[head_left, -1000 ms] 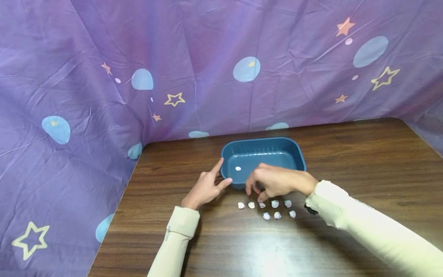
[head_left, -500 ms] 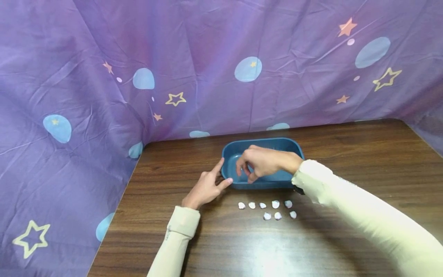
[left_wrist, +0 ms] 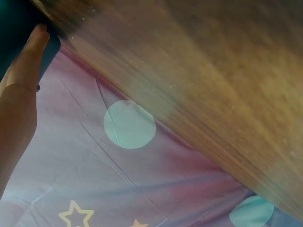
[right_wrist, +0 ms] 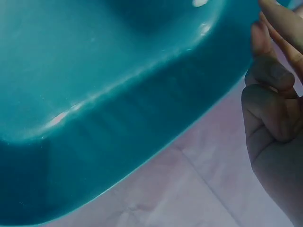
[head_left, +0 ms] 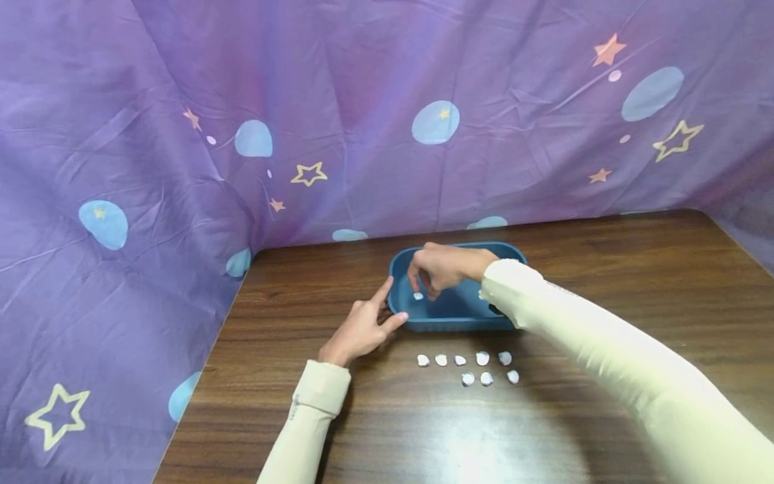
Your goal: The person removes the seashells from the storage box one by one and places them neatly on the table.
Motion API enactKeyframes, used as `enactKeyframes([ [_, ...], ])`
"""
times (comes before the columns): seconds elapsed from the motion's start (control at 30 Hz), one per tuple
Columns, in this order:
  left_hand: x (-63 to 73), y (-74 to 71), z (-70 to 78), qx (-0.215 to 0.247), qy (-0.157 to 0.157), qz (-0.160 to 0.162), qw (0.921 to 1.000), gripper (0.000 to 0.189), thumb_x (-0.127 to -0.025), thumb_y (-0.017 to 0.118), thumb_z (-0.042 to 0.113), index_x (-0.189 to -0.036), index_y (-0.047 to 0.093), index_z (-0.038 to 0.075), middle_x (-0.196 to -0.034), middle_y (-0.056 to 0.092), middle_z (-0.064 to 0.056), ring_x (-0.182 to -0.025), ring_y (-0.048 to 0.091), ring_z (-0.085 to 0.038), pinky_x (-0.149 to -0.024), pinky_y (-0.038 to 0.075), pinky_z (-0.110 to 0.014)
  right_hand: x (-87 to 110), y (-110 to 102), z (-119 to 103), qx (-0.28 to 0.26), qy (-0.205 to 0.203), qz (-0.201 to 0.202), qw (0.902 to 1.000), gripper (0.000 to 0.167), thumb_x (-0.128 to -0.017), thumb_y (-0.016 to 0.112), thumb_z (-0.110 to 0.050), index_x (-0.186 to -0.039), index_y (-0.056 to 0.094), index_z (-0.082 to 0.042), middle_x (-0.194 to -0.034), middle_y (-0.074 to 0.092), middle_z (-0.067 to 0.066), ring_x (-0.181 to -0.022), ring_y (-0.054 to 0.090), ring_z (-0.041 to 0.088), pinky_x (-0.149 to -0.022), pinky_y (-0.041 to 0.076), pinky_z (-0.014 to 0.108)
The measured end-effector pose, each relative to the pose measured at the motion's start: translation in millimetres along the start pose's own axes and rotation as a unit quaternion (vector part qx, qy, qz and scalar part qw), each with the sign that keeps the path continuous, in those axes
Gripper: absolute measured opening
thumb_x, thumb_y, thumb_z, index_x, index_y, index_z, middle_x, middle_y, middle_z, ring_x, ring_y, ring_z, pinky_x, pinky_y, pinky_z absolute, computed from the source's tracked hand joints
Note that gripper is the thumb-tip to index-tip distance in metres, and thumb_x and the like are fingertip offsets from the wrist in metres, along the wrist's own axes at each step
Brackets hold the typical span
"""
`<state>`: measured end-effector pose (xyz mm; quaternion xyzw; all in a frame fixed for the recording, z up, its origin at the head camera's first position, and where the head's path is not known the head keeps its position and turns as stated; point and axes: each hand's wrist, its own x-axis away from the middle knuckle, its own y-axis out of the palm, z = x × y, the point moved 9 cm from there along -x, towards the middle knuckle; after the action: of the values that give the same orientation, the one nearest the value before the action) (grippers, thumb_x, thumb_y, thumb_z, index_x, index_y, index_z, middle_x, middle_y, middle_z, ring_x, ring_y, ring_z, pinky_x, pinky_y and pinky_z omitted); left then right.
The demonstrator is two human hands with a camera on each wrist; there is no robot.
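Observation:
A blue plastic basin (head_left: 459,324) stands on the brown table. My left hand (head_left: 357,329) rests at its left end, index finger and thumb spread fairly straight against the rim. Over the inside of the basin is my right hand (head_left: 444,265), fingers bent downward with a gap between index finger and thumb. Just below the index fingertip lies a small white shell-like piece (head_left: 418,296) on the basin floor. In the right wrist view this white piece (right_wrist: 200,2) lies apart from the visible fingers. Several similar white shell-like pieces (head_left: 482,359) lie in two rows before the basin.
Wood-grain table (head_left: 290,289) extends on both sides of the basin. A purple cloth (head_left: 375,134) with stars and ovals hangs behind and to the left. The table's left edge (head_left: 208,363) borders that cloth.
My right hand has moved from above the row of white pieces, up and left, into the space over the basin. The left hand stays at the rim. The white pieces stay put.

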<state>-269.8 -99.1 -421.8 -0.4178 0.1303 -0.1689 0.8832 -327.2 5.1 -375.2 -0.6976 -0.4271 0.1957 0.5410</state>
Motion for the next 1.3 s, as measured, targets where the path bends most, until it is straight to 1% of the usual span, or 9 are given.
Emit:
enactKeyframes([
  [0.2, -0.2, 2.2, -0.4, -0.004, 0.002, 0.0, 1.0, 0.079, -0.099, 0.062, 0.039, -0.16, 0.024, 0.006, -0.135, 0.064, -0.019, -0.121, 0.066, -0.023, -0.108, 0.052, -0.042, -14.8, 8.7, 16.5, 0.043, 0.027, -0.017, 0.9986, 0.018, -0.067, 0.089, -0.008, -0.08, 0.08, -0.016, -0.074, 0.074, -0.006, -0.066, 0.062, 0.006, -0.063, 0.053, 0.022],
  [0.37, 0.8, 0.4, -0.4, -0.005, 0.007, 0.005, 1.0, 0.078, -0.099, 0.063, 0.038, -0.159, 0.025, 0.005, -0.135, 0.064, -0.021, -0.121, 0.066, -0.024, -0.108, 0.052, -0.043, -27.7, 14.2, 23.2, 0.049, 0.054, -0.023, 0.9971, 0.019, -0.066, 0.09, -0.009, -0.08, 0.08, -0.017, -0.075, 0.075, -0.005, -0.067, 0.062, 0.007, -0.062, 0.052, 0.022],
  [0.5, 2.1, -0.7, -1.8, -0.01, 0.003, 0.004, 0.9999, 0.078, -0.099, 0.063, 0.038, -0.159, 0.026, 0.006, -0.137, 0.062, -0.02, -0.126, 0.063, -0.026, -0.11, 0.051, -0.043, -36.4, 17.1, 24.0, 0.051, 0.062, -0.014, 0.9966, 0.019, -0.066, 0.09, -0.008, -0.08, 0.079, -0.017, -0.076, 0.076, -0.005, -0.07, 0.064, 0.008, -0.063, 0.053, 0.024],
  [0.63, 2.1, -0.7, -2.0, -0.019, 0.003, 0.004, 0.9998, 0.077, -0.099, 0.062, 0.039, -0.159, 0.026, 0.007, -0.138, 0.061, -0.021, -0.125, 0.064, -0.025, -0.111, 0.05, -0.043, -41.1, 23.1, 26.9, 0.057, 0.073, -0.014, 0.9956, 0.018, -0.067, 0.09, -0.008, -0.078, 0.078, -0.017, -0.076, 0.075, -0.006, -0.071, 0.064, 0.008, -0.065, 0.054, 0.023],
  [0.87, 0.8, -0.4, -1.1, -0.018, 0.0, 0.003, 0.9998, 0.078, -0.099, 0.062, 0.04, -0.16, 0.025, 0.008, -0.136, 0.063, -0.021, -0.111, 0.068, -0.02, -0.107, 0.052, -0.042, -45.4, 29.7, 22.1, 0.081, 0.039, -0.005, 0.9959, 0.018, -0.064, 0.09, -0.006, -0.07, 0.076, -0.017, -0.073, 0.071, -0.008, -0.071, 0.06, 0.01, -0.066, 0.054, 0.025],
  [0.97, -0.1, -0.3, -0.2, -0.015, 0.001, 0.0, 0.9999, 0.078, -0.099, 0.062, 0.04, -0.16, 0.025, 0.008, -0.135, 0.064, -0.02, -0.108, 0.068, -0.019, -0.107, 0.053, -0.041, -46.0, 30.2, 20.6, 0.081, 0.03, 0.0, 0.9963, 0.019, -0.063, 0.09, -0.006, -0.069, 0.076, -0.017, -0.071, 0.071, -0.008, -0.07, 0.06, 0.01, -0.067, 0.055, 0.025],
  [1.03, -0.6, -0.8, 0.7, -0.013, 0.003, 0.001, 0.9999, 0.079, -0.099, 0.062, 0.039, -0.16, 0.024, 0.008, -0.135, 0.064, -0.02, -0.109, 0.068, -0.019, -0.107, 0.053, -0.041, -46.0, 30.2, 20.9, 0.079, 0.03, 0.005, 0.9964, 0.02, -0.062, 0.09, -0.006, -0.068, 0.076, -0.017, -0.07, 0.071, -0.009, -0.069, 0.059, 0.009, -0.068, 0.055, 0.025],
  [1.17, -0.8, -1.2, 1.4, -0.012, 0.007, 0.001, 0.9999, 0.079, -0.099, 0.063, 0.039, -0.16, 0.024, 0.007, -0.137, 0.063, -0.02, -0.12, 0.066, -0.023, -0.109, 0.051, -0.042, -46.1, 31.1, 22.2, 0.077, 0.027, 0.016, 0.9965, 0.02, -0.062, 0.087, -0.002, -0.067, 0.074, -0.017, -0.068, 0.071, -0.008, -0.066, 0.059, 0.008, -0.066, 0.055, 0.025],
  [1.3, -1.0, 0.6, -0.9, -0.016, 0.003, -0.001, 0.9999, 0.079, -0.099, 0.062, 0.039, -0.16, 0.024, 0.008, -0.136, 0.064, -0.018, -0.126, 0.063, -0.024, -0.111, 0.05, -0.042, -46.2, 32.3, 23.1, 0.075, 0.024, 0.021, 0.9966, 0.02, -0.062, 0.083, 0.001, -0.067, 0.074, -0.016, -0.066, 0.071, -0.006, -0.064, 0.059, 0.009, -0.062, 0.055, 0.025],
])
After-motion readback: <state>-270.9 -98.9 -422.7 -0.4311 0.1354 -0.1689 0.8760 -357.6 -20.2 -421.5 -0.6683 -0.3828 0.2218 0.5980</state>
